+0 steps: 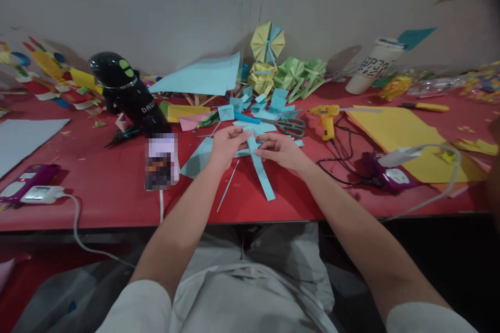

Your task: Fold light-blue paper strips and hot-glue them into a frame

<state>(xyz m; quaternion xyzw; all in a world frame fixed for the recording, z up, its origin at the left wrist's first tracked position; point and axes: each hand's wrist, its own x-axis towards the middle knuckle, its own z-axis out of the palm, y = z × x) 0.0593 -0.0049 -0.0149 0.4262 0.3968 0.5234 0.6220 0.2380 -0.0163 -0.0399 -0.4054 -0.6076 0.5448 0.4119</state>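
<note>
While forearms (187, 218) converge, left hand (227, 144) pinches blue strip (262, 171); right hand (283, 150) curls at its edge, grip unclear.

On your left, a black bottle (136, 99) stands just beyond a phone (162, 162); farther left, a white charger (41, 194) sits in a purple power strip (38, 170). On your right, a lettered white tumbler (371, 67) stands near the wall (167, 5).

The paper strip (261, 169) is pale blue — the tabletop (105, 177) red, the glue gun (328, 126) yellow.
</note>
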